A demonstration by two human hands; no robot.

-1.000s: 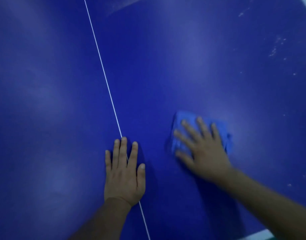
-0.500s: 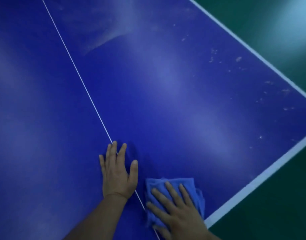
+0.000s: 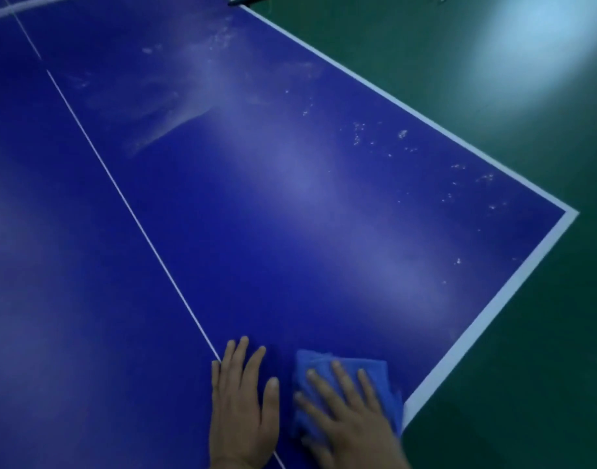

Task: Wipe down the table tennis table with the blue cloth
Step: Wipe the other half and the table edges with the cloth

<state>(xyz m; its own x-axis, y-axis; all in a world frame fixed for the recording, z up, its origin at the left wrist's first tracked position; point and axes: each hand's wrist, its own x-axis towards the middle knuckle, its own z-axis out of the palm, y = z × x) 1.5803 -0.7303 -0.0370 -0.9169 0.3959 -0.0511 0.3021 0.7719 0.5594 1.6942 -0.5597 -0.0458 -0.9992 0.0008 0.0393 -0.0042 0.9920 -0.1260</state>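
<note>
Now that the blue cloth (image 3: 378,370), pressed under the flat right hand (image 3: 352,421), sits drawn back to the near edge of the table tennis table (image 3: 256,231) beside the flat left hand (image 3: 244,411), far white specks (image 3: 358,132) remain unwiped.

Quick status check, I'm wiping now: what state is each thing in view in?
blue cloth, folded, flat on the table, beside the white edge line.
right hand, pressing on the cloth, fingers spread.
left hand, flat on the table over the centre line, holding nothing.
table, dusty smear and white specks on the far right part.
</note>
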